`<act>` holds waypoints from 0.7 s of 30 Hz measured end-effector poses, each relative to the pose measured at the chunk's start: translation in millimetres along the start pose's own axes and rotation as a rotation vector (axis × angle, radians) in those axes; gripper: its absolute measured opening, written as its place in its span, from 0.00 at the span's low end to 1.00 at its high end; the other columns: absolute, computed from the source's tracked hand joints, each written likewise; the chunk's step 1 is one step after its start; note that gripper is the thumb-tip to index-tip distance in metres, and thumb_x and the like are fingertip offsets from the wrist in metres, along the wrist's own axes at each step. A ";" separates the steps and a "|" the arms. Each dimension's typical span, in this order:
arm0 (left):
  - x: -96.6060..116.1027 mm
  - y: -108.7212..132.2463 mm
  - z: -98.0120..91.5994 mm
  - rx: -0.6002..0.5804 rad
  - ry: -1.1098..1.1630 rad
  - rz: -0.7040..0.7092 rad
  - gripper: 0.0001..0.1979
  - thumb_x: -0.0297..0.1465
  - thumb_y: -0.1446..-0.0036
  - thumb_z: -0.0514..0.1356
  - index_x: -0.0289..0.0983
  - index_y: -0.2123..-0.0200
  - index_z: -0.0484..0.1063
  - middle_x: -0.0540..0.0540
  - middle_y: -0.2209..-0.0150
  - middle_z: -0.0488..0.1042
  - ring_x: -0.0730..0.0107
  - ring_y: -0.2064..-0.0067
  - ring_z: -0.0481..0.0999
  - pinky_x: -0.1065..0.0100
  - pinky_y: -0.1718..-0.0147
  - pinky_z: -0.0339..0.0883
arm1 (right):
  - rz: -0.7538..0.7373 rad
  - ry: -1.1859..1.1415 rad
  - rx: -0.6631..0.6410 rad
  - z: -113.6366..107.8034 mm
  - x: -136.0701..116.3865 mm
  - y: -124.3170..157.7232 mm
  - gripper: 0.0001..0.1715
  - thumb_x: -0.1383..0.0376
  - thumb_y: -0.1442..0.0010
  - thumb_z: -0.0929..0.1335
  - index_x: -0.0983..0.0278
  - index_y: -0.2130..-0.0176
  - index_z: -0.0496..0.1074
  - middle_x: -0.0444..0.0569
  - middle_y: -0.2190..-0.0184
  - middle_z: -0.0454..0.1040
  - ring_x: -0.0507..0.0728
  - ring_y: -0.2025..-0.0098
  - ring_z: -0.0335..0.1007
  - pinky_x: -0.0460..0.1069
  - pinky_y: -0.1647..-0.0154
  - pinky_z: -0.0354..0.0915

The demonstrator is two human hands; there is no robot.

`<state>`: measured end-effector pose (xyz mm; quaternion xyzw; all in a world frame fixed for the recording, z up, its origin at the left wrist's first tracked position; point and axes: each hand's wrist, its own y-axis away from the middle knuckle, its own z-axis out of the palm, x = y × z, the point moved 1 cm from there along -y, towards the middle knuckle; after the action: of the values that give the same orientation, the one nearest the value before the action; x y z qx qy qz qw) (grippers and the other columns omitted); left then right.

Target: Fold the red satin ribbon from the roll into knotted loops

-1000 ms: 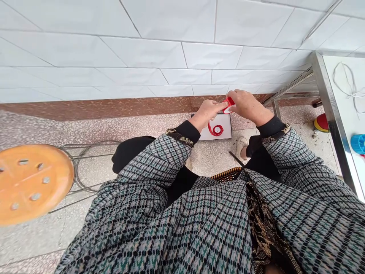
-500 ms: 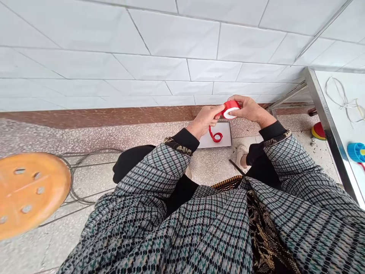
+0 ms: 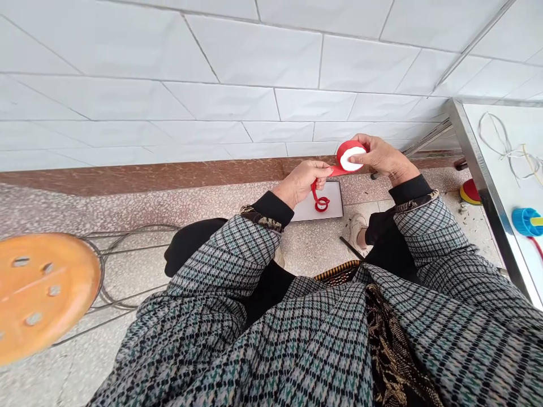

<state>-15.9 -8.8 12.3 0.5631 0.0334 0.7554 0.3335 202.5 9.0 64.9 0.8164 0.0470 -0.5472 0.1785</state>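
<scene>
My right hand (image 3: 375,156) grips a roll of red ribbon (image 3: 344,151) with a white face, its thumb in front of that face. A short stretch of ribbon (image 3: 336,170) runs from the roll to my left hand (image 3: 306,180), which pinches it between thumb and fingers. From beneath the left hand a loose red end (image 3: 314,195) hangs down and ends in a curled loop over a white, dark-edged tray (image 3: 292,213) on the floor. Whether the loop touches the tray, I cannot tell.
An orange stool (image 3: 46,294) with holes in its seat stands at the left, its wire legs reaching toward me. On the right is a metal-framed table (image 3: 475,164) with a white cord (image 3: 503,144) and a blue spool (image 3: 528,221). A white tiled wall (image 3: 237,102) rises ahead.
The hands have moved apart, the right one up and to the right with the roll. A stretch of ribbon now shows between them, and the roll's white face has turned more toward me.
</scene>
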 end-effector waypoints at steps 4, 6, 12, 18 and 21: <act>-3.0 -2.6 -2.9 0.039 0.020 0.002 0.16 0.17 0.35 0.63 0.34 0.75 0.73 0.53 0.79 0.67 0.80 0.78 0.62 0.71 0.73 0.55 | 0.021 -0.024 -0.047 1.2 -3.1 2.0 0.22 0.60 0.53 0.80 0.62 0.62 0.70 0.43 0.69 0.70 0.52 0.64 0.64 0.47 0.68 0.60; -5.3 -5.3 -5.3 0.054 0.021 -0.002 0.15 0.17 0.36 0.64 0.33 0.76 0.74 0.52 0.78 0.69 0.80 0.78 0.63 0.71 0.73 0.57 | 0.032 -0.026 -0.057 1.1 -4.5 3.0 0.22 0.60 0.53 0.80 0.62 0.63 0.70 0.42 0.70 0.69 0.51 0.65 0.63 0.46 0.68 0.59; -8.7 -9.6 -11.1 0.003 0.017 -0.037 0.13 0.16 0.36 0.62 0.33 0.74 0.76 0.51 0.81 0.70 0.78 0.79 0.66 0.71 0.71 0.60 | 0.035 0.081 -0.111 -0.8 -9.3 6.2 0.19 0.63 0.49 0.79 0.63 0.61 0.72 0.43 0.68 0.71 0.52 0.63 0.65 0.48 0.65 0.62; -8.1 -6.0 -5.5 -0.032 0.002 -0.086 0.16 0.12 0.35 0.56 0.32 0.72 0.75 0.49 0.79 0.70 0.77 0.79 0.65 0.69 0.71 0.60 | 0.007 0.287 -0.116 -3.0 -3.4 0.0 0.18 0.68 0.48 0.79 0.63 0.60 0.73 0.44 0.66 0.72 0.55 0.60 0.66 0.52 0.59 0.63; -7.9 -4.8 -2.3 -0.019 -0.048 -0.102 0.17 0.12 0.35 0.56 0.32 0.72 0.75 0.51 0.80 0.68 0.77 0.79 0.62 0.69 0.71 0.57 | 0.021 0.393 -0.125 -3.6 0.5 -3.2 0.16 0.70 0.47 0.79 0.62 0.63 0.71 0.43 0.68 0.70 0.56 0.61 0.65 0.53 0.59 0.61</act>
<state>-14.5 -8.6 2.9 0.5753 0.0472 0.7240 0.3776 205.0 13.2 64.9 0.8952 0.1060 -0.3716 0.2220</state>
